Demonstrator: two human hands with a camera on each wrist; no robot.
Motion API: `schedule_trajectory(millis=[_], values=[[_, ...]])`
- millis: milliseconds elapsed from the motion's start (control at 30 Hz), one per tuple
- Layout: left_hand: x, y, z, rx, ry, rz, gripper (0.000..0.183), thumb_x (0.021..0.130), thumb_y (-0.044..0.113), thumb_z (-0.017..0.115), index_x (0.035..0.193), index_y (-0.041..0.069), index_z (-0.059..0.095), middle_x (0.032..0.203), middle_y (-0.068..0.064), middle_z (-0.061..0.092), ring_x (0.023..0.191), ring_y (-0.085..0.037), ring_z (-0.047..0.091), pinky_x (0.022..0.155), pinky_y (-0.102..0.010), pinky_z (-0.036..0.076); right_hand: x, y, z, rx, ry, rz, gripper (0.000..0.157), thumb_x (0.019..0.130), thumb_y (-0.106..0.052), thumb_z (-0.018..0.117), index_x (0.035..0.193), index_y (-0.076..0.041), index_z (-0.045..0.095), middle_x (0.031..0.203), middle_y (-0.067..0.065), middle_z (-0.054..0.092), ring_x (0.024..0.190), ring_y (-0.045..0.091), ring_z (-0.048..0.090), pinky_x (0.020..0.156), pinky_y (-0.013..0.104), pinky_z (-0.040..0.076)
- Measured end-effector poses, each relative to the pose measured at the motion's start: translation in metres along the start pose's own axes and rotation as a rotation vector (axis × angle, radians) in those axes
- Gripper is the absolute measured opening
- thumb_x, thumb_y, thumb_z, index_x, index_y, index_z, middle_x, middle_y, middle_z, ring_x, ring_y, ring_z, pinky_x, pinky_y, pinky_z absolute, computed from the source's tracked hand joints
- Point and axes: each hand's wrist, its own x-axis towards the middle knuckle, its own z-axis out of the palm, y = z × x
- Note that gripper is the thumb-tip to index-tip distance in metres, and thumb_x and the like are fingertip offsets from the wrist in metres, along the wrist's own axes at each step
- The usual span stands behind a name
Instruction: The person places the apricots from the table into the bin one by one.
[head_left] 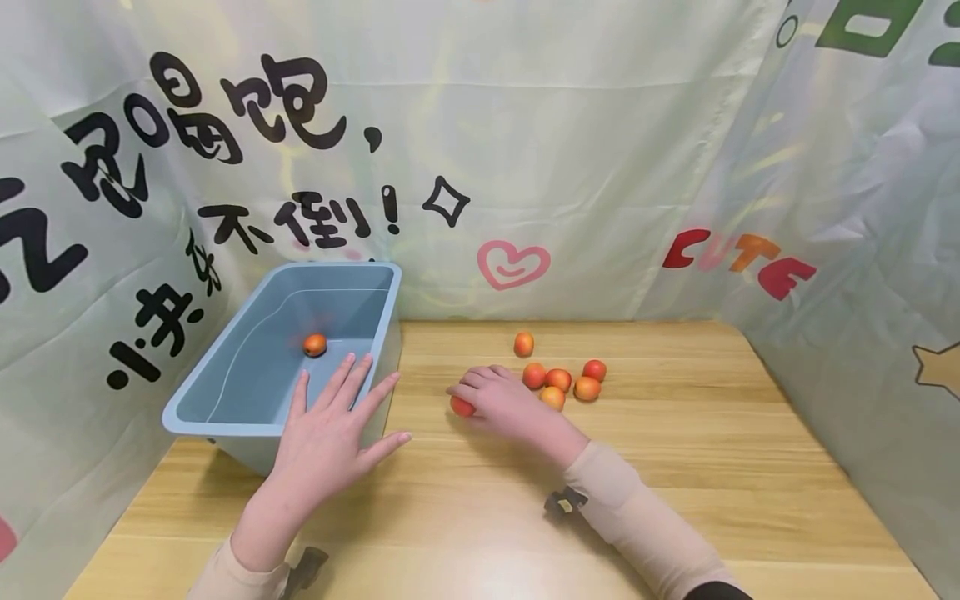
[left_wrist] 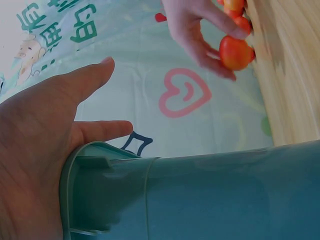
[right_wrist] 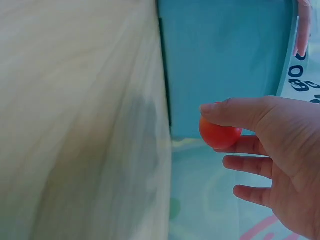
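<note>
My right hand [head_left: 498, 402] pinches a small, round orange-red fruit [right_wrist: 220, 131] between thumb and forefinger, just above the table and right of the bin; the other fingers of that hand extend without holding anything. My left hand [head_left: 326, 437] lies with fingers spread over the near right part of the rim of a blue plastic bin [head_left: 225, 427]. In the left wrist view its palm is against that rim, thumb and a finger stretched out. Inside the bin, one orange-red fruit [head_left: 314, 345] rests on the bottom.
Several more orange-red fruits [head_left: 587, 388] lie in a loose group on the wooden table [head_left: 675, 467], right of my right hand. One fruit [head_left: 523, 344] sits apart, farther back. A printed cloth [head_left: 600, 167] hangs behind and along both sides of the table.
</note>
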Motion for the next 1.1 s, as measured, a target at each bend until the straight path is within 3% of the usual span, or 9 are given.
schedule_trajectory(millis=[233,400,733,1100], values=[[0.000,0.001,0.000,0.003,-0.021,-0.004,0.074,0.078,0.069,0.062,0.141,0.031,0.052,0.153,-0.007,0.043,0.144,-0.028,0.036,0.111,-0.069,0.020,0.016,-0.006,-0.009,0.032,0.062,0.002,0.043,0.087,-0.030,0.071,0.128,-0.020,0.062,0.119,-0.002,0.067,0.118,0.020,0.059,0.102,0.042,0.046],[0.001,0.000,0.001,-0.001,-0.005,0.002,0.073,0.078,0.068,0.062,0.140,0.031,0.052,0.152,-0.008,0.044,0.144,-0.029,0.037,0.111,-0.070,0.021,0.027,-0.009,-0.019,0.045,0.068,0.019,0.048,0.087,-0.034,0.072,0.132,-0.020,0.059,0.121,0.000,0.066,0.119,0.020,0.058,0.104,0.042,0.045],[0.001,-0.001,0.001,0.006,0.014,0.008,0.074,0.078,0.070,0.060,0.140,0.031,0.052,0.151,-0.008,0.045,0.143,-0.028,0.039,0.110,-0.070,0.022,0.046,-0.012,-0.036,0.094,0.178,0.026,0.047,0.087,-0.031,0.073,0.130,-0.018,0.061,0.120,0.001,0.066,0.116,0.021,0.059,0.102,0.041,0.047],[0.001,0.000,0.001,-0.003,0.010,0.001,0.074,0.077,0.069,0.061,0.140,0.031,0.052,0.152,-0.009,0.045,0.142,-0.030,0.040,0.111,-0.069,0.019,0.062,-0.013,-0.055,0.091,0.209,0.058,0.049,0.087,-0.034,0.072,0.133,-0.020,0.059,0.123,0.001,0.064,0.118,0.020,0.057,0.104,0.040,0.045]])
